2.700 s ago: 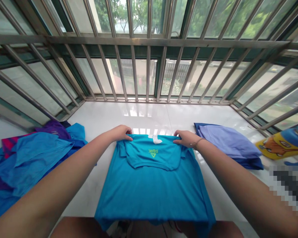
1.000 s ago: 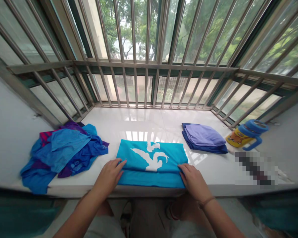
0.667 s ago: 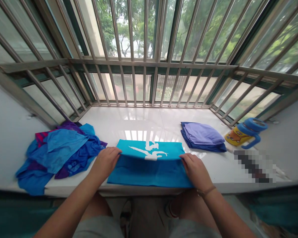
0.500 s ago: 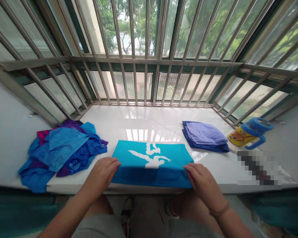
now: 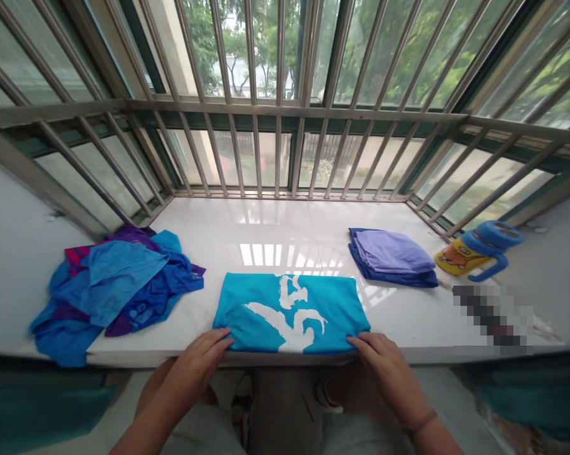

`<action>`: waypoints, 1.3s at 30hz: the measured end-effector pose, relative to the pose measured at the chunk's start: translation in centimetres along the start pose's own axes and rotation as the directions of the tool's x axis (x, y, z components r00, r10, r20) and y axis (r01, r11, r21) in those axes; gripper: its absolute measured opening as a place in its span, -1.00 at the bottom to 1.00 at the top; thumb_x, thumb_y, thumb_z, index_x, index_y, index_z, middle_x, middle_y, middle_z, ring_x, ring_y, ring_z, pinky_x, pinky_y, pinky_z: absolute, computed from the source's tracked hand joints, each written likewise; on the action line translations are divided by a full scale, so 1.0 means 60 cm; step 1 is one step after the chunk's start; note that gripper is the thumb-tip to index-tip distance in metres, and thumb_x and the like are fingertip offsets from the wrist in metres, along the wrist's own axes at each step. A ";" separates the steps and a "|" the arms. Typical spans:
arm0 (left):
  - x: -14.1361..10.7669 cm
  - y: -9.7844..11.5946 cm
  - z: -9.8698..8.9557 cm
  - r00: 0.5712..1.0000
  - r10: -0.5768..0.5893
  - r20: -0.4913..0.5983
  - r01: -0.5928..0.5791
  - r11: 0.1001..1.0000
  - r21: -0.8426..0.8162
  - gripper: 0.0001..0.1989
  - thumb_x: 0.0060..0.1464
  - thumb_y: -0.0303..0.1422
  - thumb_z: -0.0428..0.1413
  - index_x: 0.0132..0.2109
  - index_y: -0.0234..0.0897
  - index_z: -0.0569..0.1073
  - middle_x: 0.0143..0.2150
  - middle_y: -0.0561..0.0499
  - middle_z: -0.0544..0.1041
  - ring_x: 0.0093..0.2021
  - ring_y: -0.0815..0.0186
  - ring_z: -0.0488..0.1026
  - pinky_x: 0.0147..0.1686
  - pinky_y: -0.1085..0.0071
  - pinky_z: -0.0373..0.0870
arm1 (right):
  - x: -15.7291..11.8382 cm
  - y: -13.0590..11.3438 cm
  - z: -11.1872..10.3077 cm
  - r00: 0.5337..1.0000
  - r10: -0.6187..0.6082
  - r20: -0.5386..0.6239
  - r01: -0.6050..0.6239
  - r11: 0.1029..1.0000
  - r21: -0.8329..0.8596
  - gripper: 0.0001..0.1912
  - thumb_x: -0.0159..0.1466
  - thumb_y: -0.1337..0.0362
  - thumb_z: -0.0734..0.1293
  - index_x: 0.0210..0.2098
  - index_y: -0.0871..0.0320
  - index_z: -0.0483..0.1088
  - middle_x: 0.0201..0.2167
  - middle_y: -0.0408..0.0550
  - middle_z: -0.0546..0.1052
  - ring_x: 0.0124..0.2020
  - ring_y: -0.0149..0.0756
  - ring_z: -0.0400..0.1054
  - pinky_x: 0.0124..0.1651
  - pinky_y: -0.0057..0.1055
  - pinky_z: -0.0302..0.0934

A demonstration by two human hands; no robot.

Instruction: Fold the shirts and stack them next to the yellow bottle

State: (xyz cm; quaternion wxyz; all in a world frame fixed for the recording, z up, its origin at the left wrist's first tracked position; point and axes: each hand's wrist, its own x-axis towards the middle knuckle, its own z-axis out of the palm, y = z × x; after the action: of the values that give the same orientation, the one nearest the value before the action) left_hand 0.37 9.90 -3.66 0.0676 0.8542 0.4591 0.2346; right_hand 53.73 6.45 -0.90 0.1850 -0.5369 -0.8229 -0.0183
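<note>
A turquoise shirt [image 5: 256, 319] with white brush-style lettering lies flat on the white ledge, folded into a rectangle along the front edge. My left hand [image 5: 204, 354] grips its near left corner, fingers together on the cloth. At the near right corner, my right hand [image 5: 377, 357] pinches the fabric the same way. Both thumbs are partly hidden. To the left is a loose heap of blue, purple and red clothes [image 5: 124, 278]. A folded stack with a lavender garment [image 5: 394, 251] over a navy one [image 5: 384, 275] sits at the right.
A yellow and blue bottle [image 5: 472, 251] with a handle stands right of the stack. A pixelated dark object [image 5: 491, 319] lies in front of it. Metal window bars [image 5: 297, 151] enclose the back and sides of the ledge [image 5: 285, 221].
Both hands have come down and toward me with the shirt's near edge. The raised front fold now lies flat, and more of the white lettering shows.
</note>
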 end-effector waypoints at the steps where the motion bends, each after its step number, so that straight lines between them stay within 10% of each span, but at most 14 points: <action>1: 0.002 0.005 0.001 1.000 0.006 0.007 -0.006 1.000 -0.006 -0.54 0.41 -0.43 0.04 0.28 0.08 0.61 0.31 -0.04 0.64 0.26 0.10 0.64 0.25 0.16 0.65 | 0.007 0.008 -0.006 1.000 0.008 -0.019 -0.009 1.000 -0.012 -0.53 0.44 0.38 0.28 0.23 -0.12 0.57 0.05 0.04 0.66 0.04 -0.03 0.57 0.07 -0.13 0.50; 6: 0.030 0.086 0.023 0.991 0.127 0.051 -0.128 0.992 0.017 -0.41 0.35 -0.56 0.00 0.37 0.03 0.54 0.33 -0.07 0.63 0.26 0.12 0.63 0.28 0.10 0.61 | 0.052 0.052 -0.021 0.928 0.326 -0.180 -0.349 0.930 -0.118 -0.58 0.47 0.28 0.21 0.09 -0.02 0.68 -0.05 0.16 0.62 -0.13 0.00 0.54 -0.08 -0.12 0.43; 11: 0.068 0.154 0.041 0.976 0.206 0.063 -0.207 0.978 0.000 -0.56 0.42 -0.35 0.13 0.38 -0.05 0.51 0.39 -0.10 0.58 0.44 0.01 0.45 0.54 -0.24 0.23 | 0.081 0.065 -0.012 0.601 0.800 0.014 -0.794 0.594 0.128 -0.55 0.44 0.11 0.20 0.13 0.00 0.63 -0.45 -0.03 0.61 -0.46 -0.07 0.52 -0.35 -0.24 0.31; 15: 0.105 0.113 0.031 0.994 0.106 0.030 -0.105 0.994 -0.024 -0.61 0.48 -0.30 0.07 0.34 -0.07 0.55 0.42 -0.14 0.55 0.46 0.02 0.43 0.54 -0.19 0.22 | 0.092 0.062 0.000 0.512 0.856 0.070 -0.806 0.450 0.384 -0.54 0.44 0.02 0.13 0.01 0.02 0.59 -0.47 -0.03 0.63 -0.44 -0.04 0.56 -0.34 -0.21 0.34; 23: 0.217 -0.015 0.009 0.993 0.050 0.111 -0.044 0.997 -0.056 -0.68 0.47 -0.26 0.11 0.25 -0.07 0.62 0.39 -0.10 0.58 0.37 0.01 0.52 0.43 -0.11 0.37 | 0.169 0.047 0.005 0.338 0.917 -0.211 -0.742 0.397 0.540 -0.41 0.15 -0.18 0.48 -0.04 0.09 0.36 -0.21 0.06 0.59 -0.29 -0.09 0.48 -0.26 -0.23 0.35; 26: 0.228 -0.029 0.014 0.999 0.025 0.045 -0.021 0.996 -0.085 -0.67 0.44 -0.29 0.14 0.26 -0.04 0.61 0.39 -0.08 0.58 0.34 0.03 0.54 0.37 -0.06 0.44 | 0.207 -0.013 -0.009 0.425 0.832 -0.356 -0.625 0.555 0.549 -0.40 0.28 -0.08 0.46 0.14 0.14 0.33 -0.03 0.12 0.57 -0.16 -0.07 0.51 -0.11 -0.17 0.39; 31: 0.224 -0.026 0.020 1.000 0.010 0.005 -0.009 0.993 -0.118 -0.60 0.40 -0.43 0.10 0.26 0.00 0.60 0.40 -0.02 0.58 0.35 0.06 0.54 0.39 -0.08 0.44 | 0.242 -0.174 -0.001 0.916 0.117 -0.385 0.020 0.942 0.334 -0.73 0.48 0.29 0.34 0.15 0.03 0.45 0.05 0.06 0.59 0.11 -0.08 0.51 0.18 -0.13 0.43; 35: 0.226 -0.028 0.019 0.999 -0.023 0.027 0.027 0.987 -0.161 -0.54 0.30 -0.46 0.17 0.28 -0.06 0.60 0.37 -0.06 0.60 0.34 0.03 0.55 0.39 -0.06 0.44 | 0.225 -0.266 0.048 0.887 -0.456 -0.072 0.457 0.846 0.274 -0.78 0.48 0.46 0.34 0.00 0.03 0.50 -0.07 -0.04 0.63 0.12 -0.14 0.52 0.30 -0.16 0.41; 39: 0.231 -0.031 0.019 0.998 -0.039 0.044 0.046 0.980 -0.192 -0.44 0.24 -0.52 0.15 0.34 -0.10 0.57 0.37 -0.06 0.60 0.34 0.02 0.55 0.40 -0.05 0.43 | 0.194 -0.281 0.084 0.895 -0.447 -0.019 0.434 0.857 0.278 -0.80 0.45 0.48 0.36 -0.06 0.05 0.49 -0.01 -0.03 0.63 0.11 -0.12 0.53 0.33 -0.11 0.41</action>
State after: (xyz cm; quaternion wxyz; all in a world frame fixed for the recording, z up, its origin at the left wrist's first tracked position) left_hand 5.99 22.39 -0.56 0.1643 0.8381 0.4508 0.2594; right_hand 33.18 10.67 1.04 0.2296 -0.3040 -0.9222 0.0666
